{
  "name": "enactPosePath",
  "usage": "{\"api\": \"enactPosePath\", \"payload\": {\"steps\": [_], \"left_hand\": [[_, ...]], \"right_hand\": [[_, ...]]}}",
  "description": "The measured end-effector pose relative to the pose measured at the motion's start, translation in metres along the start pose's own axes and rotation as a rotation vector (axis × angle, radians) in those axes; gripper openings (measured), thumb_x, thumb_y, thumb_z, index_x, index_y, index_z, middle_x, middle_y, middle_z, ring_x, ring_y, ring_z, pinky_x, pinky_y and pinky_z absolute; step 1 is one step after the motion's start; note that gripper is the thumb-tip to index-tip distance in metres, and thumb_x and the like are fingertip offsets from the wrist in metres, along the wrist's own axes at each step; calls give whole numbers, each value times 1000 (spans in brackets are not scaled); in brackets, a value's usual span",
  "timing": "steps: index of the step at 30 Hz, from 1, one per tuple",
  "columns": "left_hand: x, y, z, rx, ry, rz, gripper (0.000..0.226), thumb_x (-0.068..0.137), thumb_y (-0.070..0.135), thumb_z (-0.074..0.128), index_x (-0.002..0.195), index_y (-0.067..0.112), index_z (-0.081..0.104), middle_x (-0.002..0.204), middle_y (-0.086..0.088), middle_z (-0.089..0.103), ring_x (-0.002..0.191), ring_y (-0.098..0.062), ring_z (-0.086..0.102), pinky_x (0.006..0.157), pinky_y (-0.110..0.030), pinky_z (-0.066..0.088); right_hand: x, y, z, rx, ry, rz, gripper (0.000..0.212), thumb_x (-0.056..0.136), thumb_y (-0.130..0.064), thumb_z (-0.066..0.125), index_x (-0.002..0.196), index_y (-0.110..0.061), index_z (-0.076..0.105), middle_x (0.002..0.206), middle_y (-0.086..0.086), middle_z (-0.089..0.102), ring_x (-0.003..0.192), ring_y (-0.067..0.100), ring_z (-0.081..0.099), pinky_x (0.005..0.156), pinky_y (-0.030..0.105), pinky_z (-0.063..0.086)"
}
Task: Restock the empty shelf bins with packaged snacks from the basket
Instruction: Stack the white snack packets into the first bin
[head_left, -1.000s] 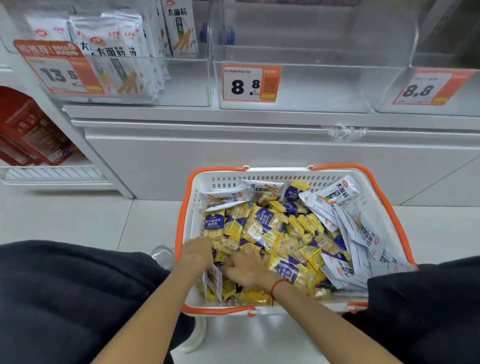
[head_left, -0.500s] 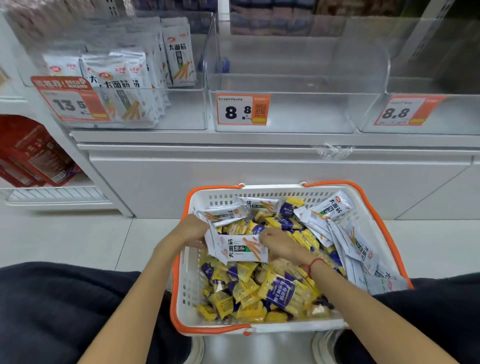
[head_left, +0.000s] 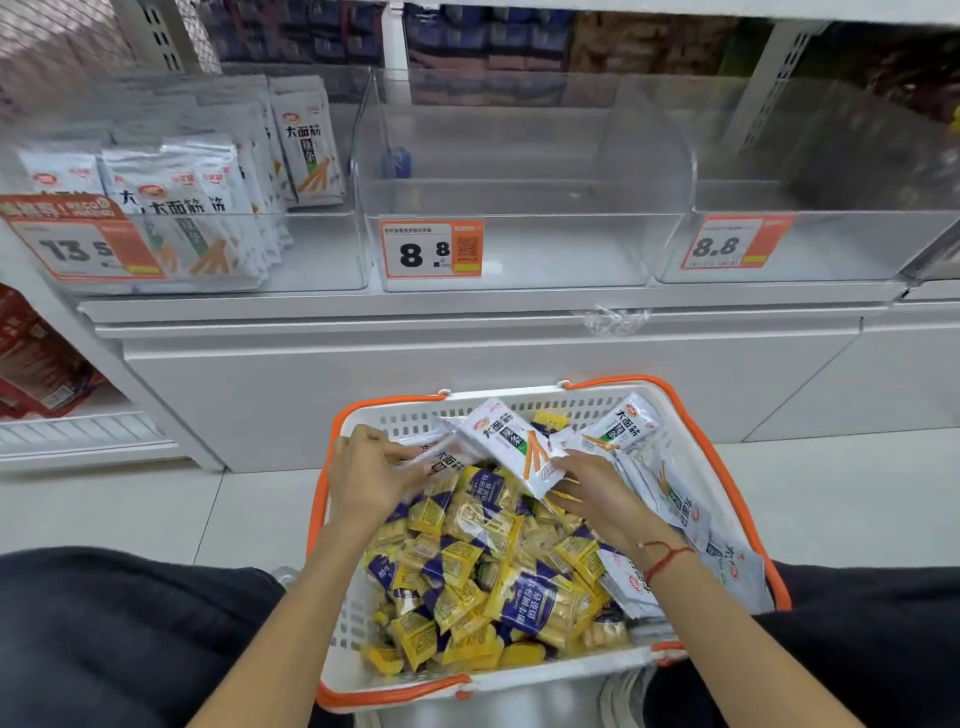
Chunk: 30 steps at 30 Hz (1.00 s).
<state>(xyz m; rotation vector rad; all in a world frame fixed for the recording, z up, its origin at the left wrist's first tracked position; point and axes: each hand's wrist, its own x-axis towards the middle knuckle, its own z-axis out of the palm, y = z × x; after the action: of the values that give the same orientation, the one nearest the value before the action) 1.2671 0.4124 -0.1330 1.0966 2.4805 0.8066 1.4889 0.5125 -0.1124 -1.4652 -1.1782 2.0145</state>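
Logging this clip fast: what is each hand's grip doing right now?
Left hand: grips white snack packets over the basket.
Right hand: holds a white packet by its lower edge.

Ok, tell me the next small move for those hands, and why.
Probably lift the white packets up into the left bin. The left hand and right hand already hold them over the basket, and that bin holds matching packs.
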Motion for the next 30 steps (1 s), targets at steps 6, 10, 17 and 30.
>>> {"api": "enactPosePath", "payload": {"steps": [6, 10, 17, 30], "left_hand": [[-3, 4, 15, -339, -208, -201, 17, 89, 22, 67, 101, 11, 64, 107, -5, 69, 100, -25, 64, 89, -38, 49], [-7, 9, 16, -690, -378, -494, 25, 95, 19, 58, 114, 3, 64, 109, -14, 68, 99, -28, 64, 91, -41, 51], [-18, 22, 25, -1034, -489, -487, 23, 98, 20, 51, 116, 13, 63, 102, -4, 72, 89, -19, 68, 75, -34, 55], [-27, 36, 53, -991, -511, -571, 25, 103, 18, 40, 120, 8, 56, 98, -14, 66, 78, -29, 61, 86, -52, 49]], "right_hand": [[-1, -1, 1, 94, -47, -39, 29, 93, 3, 54, 112, -19, 54, 104, 6, 68, 88, 18, 66, 73, 27, 54], [-2, 5, 14, 7, -153, -74, 46, 89, 5, 59, 124, -22, 51, 110, 7, 68, 93, 19, 69, 74, 28, 57], [-4, 29, 43, -429, 30, -351, 45, 84, -22, 72, 127, -27, 57, 98, -10, 64, 94, 10, 64, 64, 17, 52], [3, -22, -7, -1030, -43, -342, 17, 91, -28, 62, 95, -16, 73, 95, -2, 70, 89, 23, 66, 80, 37, 54]]}}
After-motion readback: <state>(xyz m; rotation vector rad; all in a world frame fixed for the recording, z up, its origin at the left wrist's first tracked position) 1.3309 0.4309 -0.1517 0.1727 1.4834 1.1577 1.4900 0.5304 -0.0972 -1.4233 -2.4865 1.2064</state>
